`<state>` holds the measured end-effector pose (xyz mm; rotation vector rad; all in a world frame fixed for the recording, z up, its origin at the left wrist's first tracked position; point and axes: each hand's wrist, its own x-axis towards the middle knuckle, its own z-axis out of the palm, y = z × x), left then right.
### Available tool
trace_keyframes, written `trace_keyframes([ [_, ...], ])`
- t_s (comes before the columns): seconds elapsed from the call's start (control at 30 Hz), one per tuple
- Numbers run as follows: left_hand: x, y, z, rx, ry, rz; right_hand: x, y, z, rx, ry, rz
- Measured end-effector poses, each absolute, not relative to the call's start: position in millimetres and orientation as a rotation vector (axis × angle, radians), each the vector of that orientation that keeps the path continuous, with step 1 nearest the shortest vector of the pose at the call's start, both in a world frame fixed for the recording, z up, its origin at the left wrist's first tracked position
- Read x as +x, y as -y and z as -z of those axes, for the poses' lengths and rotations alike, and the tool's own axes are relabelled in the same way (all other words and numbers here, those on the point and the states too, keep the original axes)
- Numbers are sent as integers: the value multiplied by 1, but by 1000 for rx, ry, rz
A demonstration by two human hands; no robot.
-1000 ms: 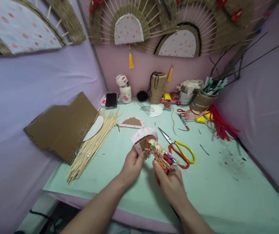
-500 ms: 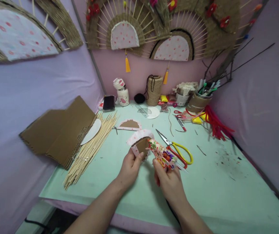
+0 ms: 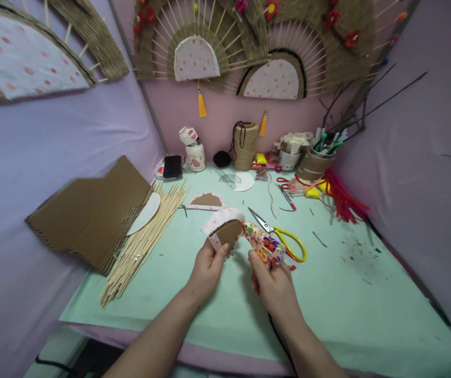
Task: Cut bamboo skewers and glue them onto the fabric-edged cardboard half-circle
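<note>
In my left hand is a half-round cardboard piece, thumb on its brown face. Spotted white fabric stands up along its curved edge and is folded over part of it. My right hand is wrapped around a flower-patterned glue gun, its nozzle at the right edge of the cardboard; whether it touches I cannot tell. A dark cord runs down from that hand. Behind the glue gun lie scissors with yellow and red handles, partly hidden. Farther back rests another fabric-edged cardboard half-round.
Bamboo sticks and folded cardboard lie on the left, with a white paper shape between. Along the back stand a bottle, a twine spool and a pen holder. Red pipe cleaners lie at right.
The glue gun's nozzle has shifted slightly along the cardboard's right edge, and the cardboard has tilted a little. The whole view has moved slightly, so the background sits farther left.
</note>
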<state>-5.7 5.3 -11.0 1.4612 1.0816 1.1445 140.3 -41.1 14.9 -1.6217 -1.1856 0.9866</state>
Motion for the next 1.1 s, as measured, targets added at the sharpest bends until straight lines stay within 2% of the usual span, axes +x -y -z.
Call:
trace_keyframes([
  [0.13, -5, -7, 9, 1331, -1053, -1212, 153, 39, -17, -1679, 1141, -866],
  [0.27, -6, -10, 1, 968, -880, -1259, 191, 37, -10, -1770, 1215, -585],
  [0.43, -9, -12, -12, 703, -727, -1225, 258, 43, 4, -2220, 1471, -184],
  [0.57, -13, -13, -17, 646, -620, -1200, 290, 50, 12, -2574, 1536, -49],
  [0.7, -15, -13, -17, 609, -555, -1194, 301, 55, 8, -2660, 1600, 22],
  [0.8, -16, -12, -18, 609, -535, -1173, 290, 55, -15, -2596, 1488, 42],
  [0.87, -17, -10, -18, 625, -530, -1151, 269, 49, -37, -2286, 1477, -16],
  [0.97, -17, -6, -18, 656, -540, -1108, 222, 26, -67, -1651, 1503, -593],
  [1.03, -18, -5, -19, 687, -546, -1077, 195, 5, -76, -1423, 1420, -920],
  [1.1, -18, -4, -19, 721, -546, -1054, 177, -14, -77, -1328, 1396, -1086],
])
